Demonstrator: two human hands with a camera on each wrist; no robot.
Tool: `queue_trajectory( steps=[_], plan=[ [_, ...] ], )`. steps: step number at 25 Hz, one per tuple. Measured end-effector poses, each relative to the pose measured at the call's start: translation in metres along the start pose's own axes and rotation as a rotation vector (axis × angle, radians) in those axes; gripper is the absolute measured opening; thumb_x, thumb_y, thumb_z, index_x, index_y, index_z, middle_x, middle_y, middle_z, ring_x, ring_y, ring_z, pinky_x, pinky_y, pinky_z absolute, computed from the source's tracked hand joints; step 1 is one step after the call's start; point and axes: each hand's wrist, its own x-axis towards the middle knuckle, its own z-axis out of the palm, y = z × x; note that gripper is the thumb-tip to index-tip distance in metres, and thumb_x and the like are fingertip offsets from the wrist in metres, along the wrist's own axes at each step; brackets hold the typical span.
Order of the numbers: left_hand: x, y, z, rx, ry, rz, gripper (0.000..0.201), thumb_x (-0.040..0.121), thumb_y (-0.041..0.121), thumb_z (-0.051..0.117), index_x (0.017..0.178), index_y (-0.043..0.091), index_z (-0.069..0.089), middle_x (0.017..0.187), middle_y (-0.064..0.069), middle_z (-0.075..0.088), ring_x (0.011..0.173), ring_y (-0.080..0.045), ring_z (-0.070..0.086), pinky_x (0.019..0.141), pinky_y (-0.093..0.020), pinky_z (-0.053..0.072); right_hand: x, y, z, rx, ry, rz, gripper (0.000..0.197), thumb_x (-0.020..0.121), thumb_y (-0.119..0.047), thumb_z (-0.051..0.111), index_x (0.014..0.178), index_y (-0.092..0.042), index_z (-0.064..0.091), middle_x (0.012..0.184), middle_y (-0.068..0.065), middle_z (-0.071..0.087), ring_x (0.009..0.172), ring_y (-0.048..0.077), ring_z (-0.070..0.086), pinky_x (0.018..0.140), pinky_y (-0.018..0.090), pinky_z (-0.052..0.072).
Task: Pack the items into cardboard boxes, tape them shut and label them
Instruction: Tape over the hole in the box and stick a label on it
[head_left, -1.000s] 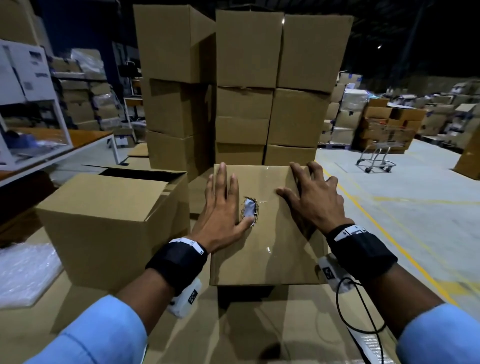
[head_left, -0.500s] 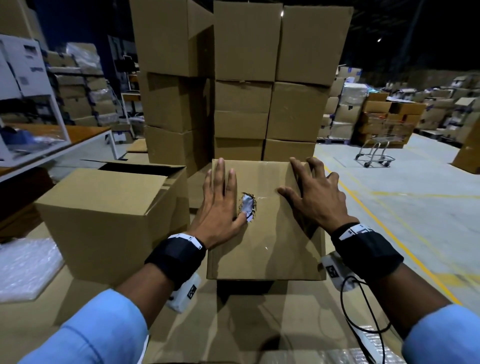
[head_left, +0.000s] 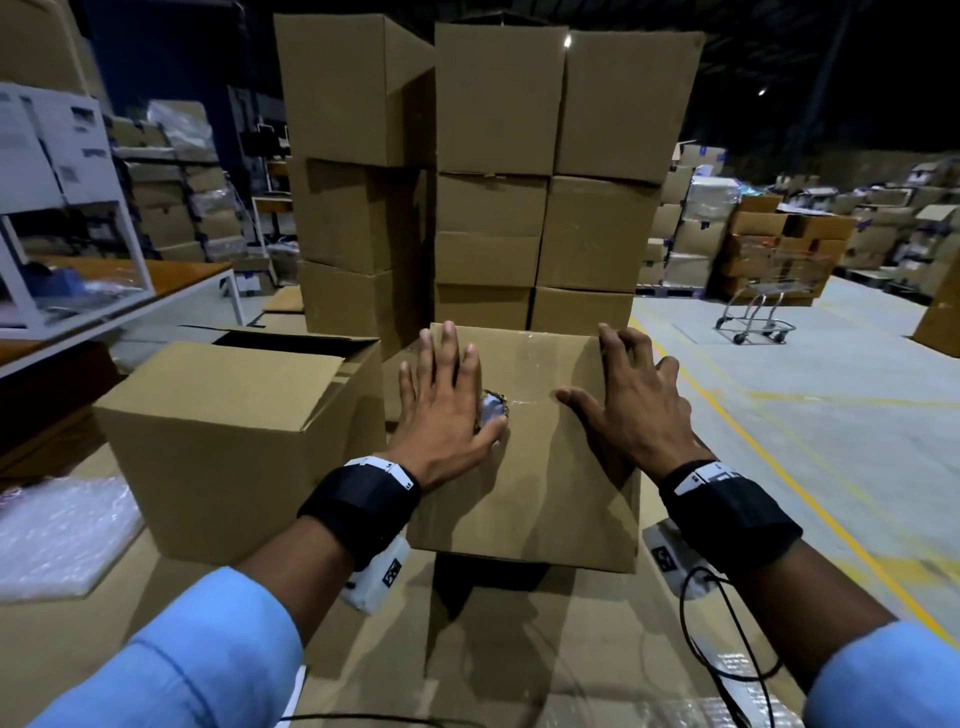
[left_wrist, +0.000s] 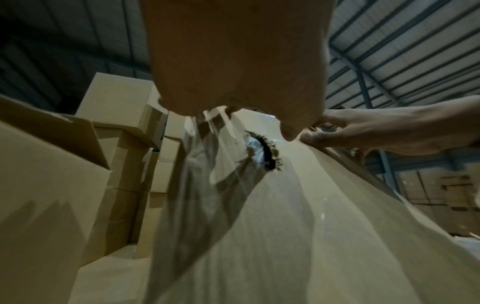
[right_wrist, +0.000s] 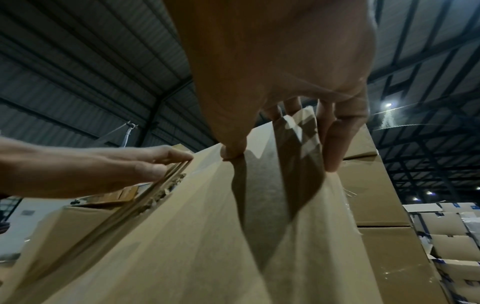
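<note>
1. Closed cardboard box (head_left: 540, 467): stands on a cardboard-covered table (head_left: 519, 649) directly before the person, in front of a tall stack of cardboard boxes (head_left: 493, 171). Its top flaps lie shut, and a glossy strip of clear tape runs along their seam.
2. Torn hole (head_left: 492, 408): a ragged opening in the top of the box, near the seam; something pale and shiny shows inside it, also visible in the left wrist view (left_wrist: 262, 154).
3. Left hand (head_left: 447, 410): lies palm-down on the left part of the box top, fingers (head_left: 449, 343) straight and slightly spread, reaching the far edge. The thumb rests at the hole's rim. The hand grips nothing.
4. Right hand (head_left: 639, 400): rests on the right part of the top, fingers spread and gently arched, fingertips near the far right edge; the thumb points toward the seam. It holds nothing.
5. Open cardboard box (head_left: 234, 431): just beside the closed box on the left, one flap raised.
6. Bubble wrap (head_left: 57, 530): a sheet at the table's left edge.
7. Shopping trolley (head_left: 763, 296): stands well apart on the warehouse floor to the right.
</note>
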Motion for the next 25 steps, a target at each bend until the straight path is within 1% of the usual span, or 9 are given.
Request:
queue_trajectory(
  steps=[5, 7, 10, 13, 16, 18, 21, 23, 25],
  plan=[
    [0.007, 0.032, -0.003, 0.095, -0.101, 0.126, 0.103, 0.091, 0.072, 0.042, 0.155, 0.027, -0.024, 0.154, -0.01, -0.046, 0.14, -0.033, -0.044, 0.115, -0.067, -0.013, -0.005, -0.007, 0.005, 0.005, 0.077, -0.004, 0.077, 0.081, -0.07, 0.061, 0.142, -0.033, 0.032, 0.143, 0.004, 0.027, 0.12, 0.036, 0.039, 0.073, 0.044, 0.049],
    [0.01, 0.052, -0.002, 0.088, -0.115, 0.193, 0.105, 0.09, 0.074, 0.044, 0.154, 0.03, -0.026, 0.154, -0.003, -0.046, 0.139, -0.033, -0.046, 0.11, -0.074, -0.013, -0.007, 0.0, 0.007, 0.072, 0.148, -0.059, 0.061, 0.088, -0.057, 0.062, 0.14, -0.034, 0.039, 0.138, 0.006, 0.032, 0.117, 0.037, 0.044, 0.075, 0.043, 0.05],
    [0.019, 0.079, 0.002, 0.046, -0.096, 0.197, 0.108, 0.084, 0.083, 0.041, 0.154, 0.034, -0.025, 0.155, 0.004, -0.045, 0.134, -0.036, -0.05, 0.1, -0.081, -0.019, -0.007, 0.015, 0.011, 0.359, 0.29, -0.212, 0.037, 0.1, -0.026, 0.053, 0.137, -0.021, 0.052, 0.127, 0.009, 0.048, 0.112, 0.032, 0.055, 0.091, 0.039, 0.049],
    [0.025, 0.098, 0.008, 0.037, -0.055, 0.133, 0.11, 0.081, 0.085, 0.04, 0.154, 0.033, -0.024, 0.161, 0.002, -0.033, 0.136, -0.04, -0.047, 0.099, -0.085, -0.013, -0.008, 0.015, 0.012, 0.557, 0.307, -0.271, 0.035, 0.101, -0.014, 0.043, 0.134, -0.011, 0.057, 0.125, 0.008, 0.06, 0.113, 0.02, 0.058, 0.097, 0.029, 0.045],
    [0.029, 0.102, 0.007, 0.012, 0.014, 0.07, 0.095, 0.087, 0.072, 0.045, 0.155, 0.029, -0.005, 0.163, -0.004, -0.009, 0.144, -0.042, -0.034, 0.102, -0.086, 0.0, -0.005, 0.009, 0.013, 0.728, 0.269, -0.302, 0.038, 0.098, -0.005, 0.043, 0.132, -0.01, 0.06, 0.12, 0.0, 0.064, 0.103, 0.003, 0.058, 0.093, 0.02, 0.045],
    [0.028, 0.098, 0.002, -0.006, 0.056, 0.068, 0.078, 0.092, 0.062, 0.046, 0.151, 0.028, 0.008, 0.159, -0.006, 0.004, 0.148, -0.043, -0.024, 0.104, -0.085, 0.009, 0.002, 0.015, 0.019, 0.78, 0.244, -0.335, 0.04, 0.094, 0.0, 0.046, 0.129, -0.012, 0.061, 0.12, -0.001, 0.063, 0.106, 0.004, 0.057, 0.096, 0.026, 0.047],
    [0.025, 0.087, -0.002, -0.012, 0.083, 0.062, 0.07, 0.093, 0.054, 0.05, 0.147, 0.027, 0.014, 0.156, -0.005, 0.007, 0.15, -0.042, -0.019, 0.104, -0.084, 0.013, 0.009, 0.039, 0.044, 0.631, 0.232, -0.321, 0.036, 0.099, -0.03, 0.051, 0.134, -0.024, 0.057, 0.131, -0.002, 0.057, 0.125, 0.016, 0.05, 0.099, 0.049, 0.044],
    [0.022, 0.081, -0.006, -0.03, 0.101, 0.052, 0.07, 0.093, 0.053, 0.052, 0.146, 0.028, 0.014, 0.157, -0.004, 0.008, 0.15, -0.041, -0.018, 0.105, -0.083, 0.013, 0.008, 0.056, 0.062, 0.535, 0.112, -0.288, 0.051, 0.097, -0.052, 0.047, 0.144, -0.031, 0.046, 0.145, -0.004, 0.049, 0.137, 0.017, 0.04, 0.108, 0.048, 0.033],
    [0.019, 0.077, -0.008, -0.043, 0.104, 0.054, 0.07, 0.093, 0.052, 0.053, 0.145, 0.029, 0.012, 0.157, -0.003, 0.007, 0.151, -0.04, -0.019, 0.106, -0.083, 0.011, 0.006, 0.066, 0.075, 0.528, 0.032, -0.294, 0.065, 0.095, -0.061, 0.044, 0.152, -0.03, 0.034, 0.155, -0.001, 0.04, 0.146, 0.017, 0.031, 0.116, 0.049, 0.023]
  ],
)
